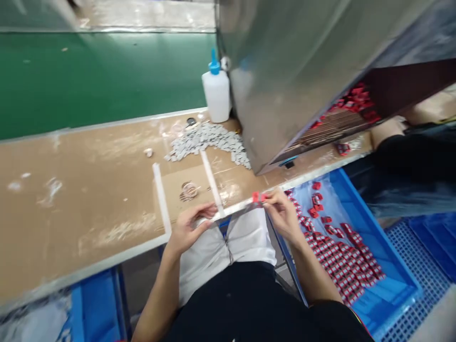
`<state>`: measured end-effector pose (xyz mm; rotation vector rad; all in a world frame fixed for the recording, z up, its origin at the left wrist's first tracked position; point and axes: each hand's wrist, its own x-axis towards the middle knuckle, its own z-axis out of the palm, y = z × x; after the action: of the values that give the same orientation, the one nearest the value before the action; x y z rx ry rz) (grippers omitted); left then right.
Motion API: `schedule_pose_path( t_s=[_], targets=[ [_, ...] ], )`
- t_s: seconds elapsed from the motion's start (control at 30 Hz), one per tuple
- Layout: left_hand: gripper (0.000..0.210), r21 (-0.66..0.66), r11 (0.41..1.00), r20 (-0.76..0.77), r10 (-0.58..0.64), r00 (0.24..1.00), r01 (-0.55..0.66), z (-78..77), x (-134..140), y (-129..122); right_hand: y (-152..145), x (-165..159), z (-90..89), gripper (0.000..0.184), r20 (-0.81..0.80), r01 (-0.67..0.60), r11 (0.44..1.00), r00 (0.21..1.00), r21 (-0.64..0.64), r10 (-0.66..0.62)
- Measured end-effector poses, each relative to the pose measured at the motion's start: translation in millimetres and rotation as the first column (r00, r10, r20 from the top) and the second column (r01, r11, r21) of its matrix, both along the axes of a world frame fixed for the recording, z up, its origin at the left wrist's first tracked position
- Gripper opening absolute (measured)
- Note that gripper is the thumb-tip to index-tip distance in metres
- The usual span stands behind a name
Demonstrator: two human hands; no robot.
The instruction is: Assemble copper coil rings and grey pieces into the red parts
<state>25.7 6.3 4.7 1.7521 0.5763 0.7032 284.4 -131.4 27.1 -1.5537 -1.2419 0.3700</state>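
- Left hand (pixel 190 228): at the near edge of the surface (pixel 85 190), thumb and fingers apart; no part visible in that grip.
- Right hand (pixel 283 213): also at the near edge, thumb and fingers together, clamped on a small red part (pixel 264 197).
- Red part: sits at the right fingertips, on their left side, just over the edge. Two red patches show side by side; too blurred to tell one piece from two. Long axis looks roughly left-right, along the edge.
- Key relation: part lies between the hands, touching the right. Left grip is well apart, to its left and slightly nearer.
- Blue bin (pixel 392 270): right of the right hand, below surface height. Red blocks (pixel 349 266) in it, mostly in rows, a few loose at the far end.
- Small coil (pixel 190 190): on the surface, just beyond the left hand, between white strips.
- Grey pieces (pixel 210 137): loose pile, farther out.
- White bottle (pixel 217 97): upright behind the pile, blue cap, next to the metal housing (pixel 281 95).
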Motion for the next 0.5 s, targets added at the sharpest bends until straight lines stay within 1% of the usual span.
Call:
schedule_pose_path(
  t_s=[0.03,0.07,0.1,0.13,0.17,0.2,0.23,0.27,0.33,0.4,0.5],
  targets=[
    [0.032,0.021,1.000,-0.020,-0.013,1.000,0.013,0.8,0.9,1.4,-11.1,27.4,-1.6,0.021,0.027,0.164,0.987,0.986,0.002,-0.164],
    [0.028,0.051,0.998,-0.043,-0.028,0.999,0.030,1.9,2.1,2.9,-20.9,58.0,-2.8,0.022,0.062,0.330,0.944,0.942,-0.019,-0.329],
    [0.024,0.084,0.996,-0.062,-0.037,0.997,0.042,3.1,3.4,4.1,-28.4,90.3,-3.4,0.023,0.126,0.489,0.870,0.868,-0.055,-0.480],
    [0.022,0.111,0.993,-0.078,-0.040,0.996,0.049,4.2,4.9,5.0,-33.0,122.8,-3.5,0.024,0.204,0.634,0.769,0.766,-0.081,-0.609],
    [0.022,0.134,0.990,-0.093,-0.036,0.995,0.048,5.1,6.2,5.6,-34.0,154.2,-3.0,0.023,0.235,0.701,0.709,0.703,-0.073,-0.671],
    [0.022,0.149,0.988,-0.109,-0.022,0.994,0.038,5.8,7.4,6.0,-31.7,183.0,-2.2,0.021,0.258,0.740,0.669,0.660,-0.062,-0.706],
    [0.023,0.157,0.987,-0.128,-0.002,0.992,0.022,6.3,8.2,6.1,-26.4,208.4,-1.1,0.020,0.278,0.766,0.641,0.628,-0.053,-0.727],
    [0.024,0.159,0.987,-0.150,0.020,0.989,0.004,6.6,8.8,6.0,-19.1,229.6,-0.1,0.019,0.290,0.777,0.628,0.611,-0.043,-0.736],
    [0.027,0.144,0.989,-0.196,0.054,0.979,-0.025,7.2,9.3,5.0,-3.0,258.9,1.7,0.019,0.309,0.790,0.612,0.588,-0.022,-0.748],
    [0.029,0.114,0.992,-0.227,0.069,0.971,-0.044,7.5,9.6,3.1,9.5,272.4,3.4,0.015,0.313,0.802,0.597,0.563,0.015,-0.765],
    [0.035,0.064,0.990,-0.235,0.138,0.962,-0.126,6.0,11.2,-0.4,20.2,271.3,7.6,0.005,0.302,0.828,0.549,0.498,0.112,-0.813]
  ],
)
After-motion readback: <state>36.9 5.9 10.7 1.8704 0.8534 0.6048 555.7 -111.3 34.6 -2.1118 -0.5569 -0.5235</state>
